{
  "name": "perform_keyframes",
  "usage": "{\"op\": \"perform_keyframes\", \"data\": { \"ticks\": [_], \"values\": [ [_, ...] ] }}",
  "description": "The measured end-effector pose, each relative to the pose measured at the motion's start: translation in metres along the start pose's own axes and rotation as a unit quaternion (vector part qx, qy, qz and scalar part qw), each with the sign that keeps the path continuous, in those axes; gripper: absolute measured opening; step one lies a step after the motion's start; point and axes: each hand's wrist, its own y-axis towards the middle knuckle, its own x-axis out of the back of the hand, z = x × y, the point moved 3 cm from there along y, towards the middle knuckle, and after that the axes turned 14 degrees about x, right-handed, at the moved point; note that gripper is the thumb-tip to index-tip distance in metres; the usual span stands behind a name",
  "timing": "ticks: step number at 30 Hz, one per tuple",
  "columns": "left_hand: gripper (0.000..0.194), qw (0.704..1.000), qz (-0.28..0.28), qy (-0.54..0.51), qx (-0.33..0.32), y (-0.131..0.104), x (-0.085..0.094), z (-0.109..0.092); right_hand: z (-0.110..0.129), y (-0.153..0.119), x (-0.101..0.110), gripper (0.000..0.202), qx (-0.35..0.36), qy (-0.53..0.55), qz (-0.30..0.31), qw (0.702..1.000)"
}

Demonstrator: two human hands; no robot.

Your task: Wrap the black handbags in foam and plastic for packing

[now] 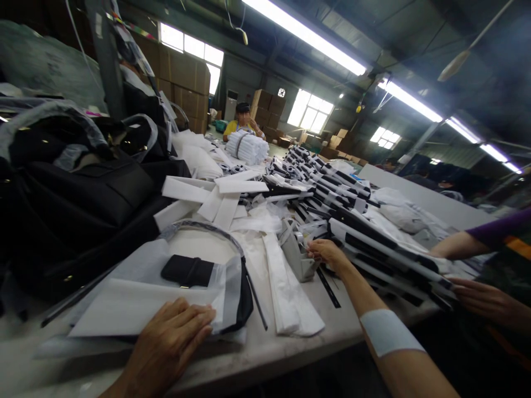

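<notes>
My left hand (pixel 176 334) lies with its fingers stretched over a white foam sheet (pixel 124 309), pressing it against a black handbag (pixel 244 298). The bag lies flat on the table, partly wrapped in thin white sheeting, its handle (pixel 203 225) covered in clear film. A black strap tab (pixel 188 271) shows on top of the sheets. At a grey tape dispenser (pixel 296 257), my right hand (pixel 327 253) has its thumb and fingertips pinched together by the front end. What sits between those fingertips is too small to make out. Folded white strips (pixel 282 293) lie between the bag and the dispenser.
Large black handbags (pixel 83 204) are heaped at the left. White foam pieces (pixel 224 193) lie behind the wrapped bag. A long pile of wrapped black-and-white strips (pixel 352 221) fills the right, where a co-worker's hands (pixel 485 296) hold its end. Another person (pixel 243 121) sits at the back.
</notes>
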Motion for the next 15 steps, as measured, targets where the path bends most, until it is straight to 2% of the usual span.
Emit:
{"op": "perform_keyframes", "data": {
  "ticks": [7,11,15],
  "values": [
    [0.023,1.0,-0.007,-0.003,0.023,-0.003,-0.002,0.001,0.003,0.018,-0.014,0.023,-0.073,-0.067,0.031,0.995],
    [0.022,1.0,0.002,0.001,0.028,-0.006,-0.004,0.003,0.0,0.015,-0.019,0.022,-0.053,-0.042,0.025,0.997],
    [0.02,1.0,-0.004,-0.008,0.02,-0.004,-0.002,0.002,-0.001,0.009,-0.019,0.021,-0.002,0.012,0.006,1.0]
  ]
}}
